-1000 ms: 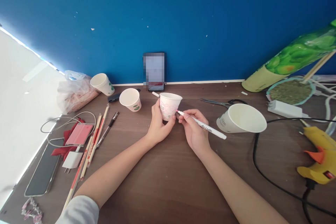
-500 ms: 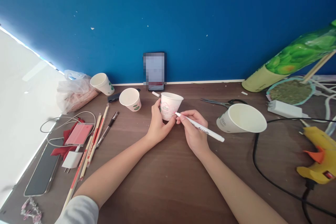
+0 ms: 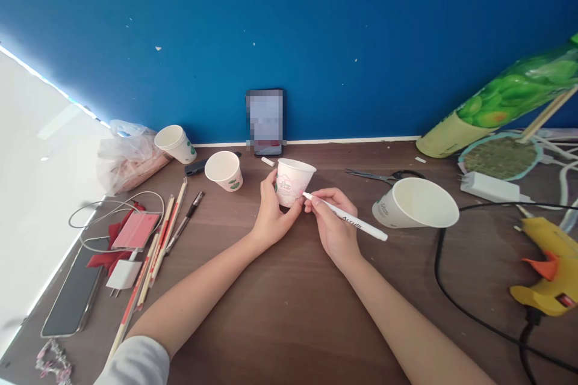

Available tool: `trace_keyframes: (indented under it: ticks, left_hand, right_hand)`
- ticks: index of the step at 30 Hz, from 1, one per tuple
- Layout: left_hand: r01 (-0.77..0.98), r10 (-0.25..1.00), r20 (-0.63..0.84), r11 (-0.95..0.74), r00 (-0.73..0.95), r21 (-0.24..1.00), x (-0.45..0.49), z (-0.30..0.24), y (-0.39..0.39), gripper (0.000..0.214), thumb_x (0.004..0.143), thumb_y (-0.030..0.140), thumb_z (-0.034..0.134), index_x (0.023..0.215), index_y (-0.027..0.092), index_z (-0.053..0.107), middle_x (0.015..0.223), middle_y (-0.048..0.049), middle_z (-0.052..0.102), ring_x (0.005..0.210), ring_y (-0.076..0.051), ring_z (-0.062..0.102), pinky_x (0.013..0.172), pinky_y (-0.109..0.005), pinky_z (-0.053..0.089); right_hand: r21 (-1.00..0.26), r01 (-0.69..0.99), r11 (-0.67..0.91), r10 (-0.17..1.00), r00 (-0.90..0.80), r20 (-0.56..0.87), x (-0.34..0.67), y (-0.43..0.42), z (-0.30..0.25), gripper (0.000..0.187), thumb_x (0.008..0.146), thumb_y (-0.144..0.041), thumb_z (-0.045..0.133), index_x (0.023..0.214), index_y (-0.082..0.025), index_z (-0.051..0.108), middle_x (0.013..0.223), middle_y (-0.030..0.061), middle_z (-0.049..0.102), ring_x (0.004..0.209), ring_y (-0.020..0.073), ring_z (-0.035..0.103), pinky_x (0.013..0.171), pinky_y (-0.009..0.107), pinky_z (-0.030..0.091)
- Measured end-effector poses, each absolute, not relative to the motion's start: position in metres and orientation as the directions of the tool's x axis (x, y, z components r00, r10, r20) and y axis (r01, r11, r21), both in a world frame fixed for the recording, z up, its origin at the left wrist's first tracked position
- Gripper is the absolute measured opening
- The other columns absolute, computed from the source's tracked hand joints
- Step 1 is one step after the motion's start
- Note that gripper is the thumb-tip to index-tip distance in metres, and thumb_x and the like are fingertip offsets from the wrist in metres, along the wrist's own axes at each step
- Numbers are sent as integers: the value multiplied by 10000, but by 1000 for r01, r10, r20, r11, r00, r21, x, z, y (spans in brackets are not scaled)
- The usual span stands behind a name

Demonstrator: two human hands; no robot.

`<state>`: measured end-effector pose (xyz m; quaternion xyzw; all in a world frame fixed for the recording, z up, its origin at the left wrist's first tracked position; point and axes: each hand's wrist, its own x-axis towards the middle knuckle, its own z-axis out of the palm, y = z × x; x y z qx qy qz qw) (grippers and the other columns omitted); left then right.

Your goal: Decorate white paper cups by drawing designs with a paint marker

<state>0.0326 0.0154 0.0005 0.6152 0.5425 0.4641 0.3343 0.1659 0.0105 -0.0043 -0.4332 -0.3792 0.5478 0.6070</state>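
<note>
A white paper cup with pink markings and small green print is held slightly tilted in my left hand, thumb and fingers around its lower part. My right hand grips a white acrylic marker like a pen. The marker's tip is at the cup's lower right side; whether it touches I cannot tell. Just behind the held cup lies a small white cap. Left of it stands another paper cup with green leaf prints.
A larger cup, scissors and a yellow glue gun with its black cord are on the right. Chopsticks, a pen and a phone lie left. Another phone leans on the blue wall.
The marker and my right hand have shifted very slightly to the right and up. My left hand still holds the cup in nearly the same place.
</note>
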Motion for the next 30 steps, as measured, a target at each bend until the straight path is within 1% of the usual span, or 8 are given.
trace_keyframes:
  ticks: [5, 13, 19, 24, 30]
  left_hand:
    - [354, 980, 200, -181, -17, 917, 33, 0, 16, 727, 803, 318, 666, 1382, 197, 244, 1376, -170, 395, 1322, -291, 418, 1074, -452, 378]
    - [338, 981, 195, -176, -21, 924, 32, 1, 16, 714, 810, 324, 666, 1379, 201, 253, 1360, -165, 412, 1316, -287, 427, 1071, -449, 383]
    - [321, 978, 207, -191, -16, 927, 32, -1, 17, 700, 819, 306, 653, 1392, 202, 265, 1363, -157, 428, 1307, -282, 436, 1078, -447, 375]
    - [306, 979, 205, -192, -10, 932, 31, -2, 17, 726, 808, 304, 663, 1410, 217, 266, 1371, -149, 434, 1300, -280, 443, 1070, -439, 384]
    - [301, 978, 206, -189, -27, 935, 31, -2, 18, 665, 817, 326, 662, 1378, 212, 324, 1368, -148, 457, 1282, -282, 463, 1062, -446, 389]
  right_hand:
    - [-939, -343, 19, 993, 117, -22, 166, 11, -4, 126, 755, -309, 708, 772, -221, 620, 663, -20, 639, 667, 138, 618, 708, 317, 510]
    - [-943, -334, 12, 989, 145, -39, 166, 11, -1, 133, 735, -309, 701, 756, -220, 605, 650, -22, 620, 648, 144, 606, 669, 316, 497]
    - [-893, -451, 13, 985, 157, -65, 165, 15, 4, 119, 710, -276, 688, 688, -220, 585, 629, -32, 594, 616, 123, 577, 659, 307, 480]
    - [-870, -493, 23, 985, 161, -65, 166, 16, 3, 118, 706, -277, 693, 682, -223, 591, 619, -40, 582, 608, 116, 565, 700, 334, 495]
    - [-900, -436, 5, 980, 183, -83, 166, 14, 4, 127, 687, -260, 705, 661, -215, 590, 621, -31, 616, 598, 117, 579, 663, 309, 485]
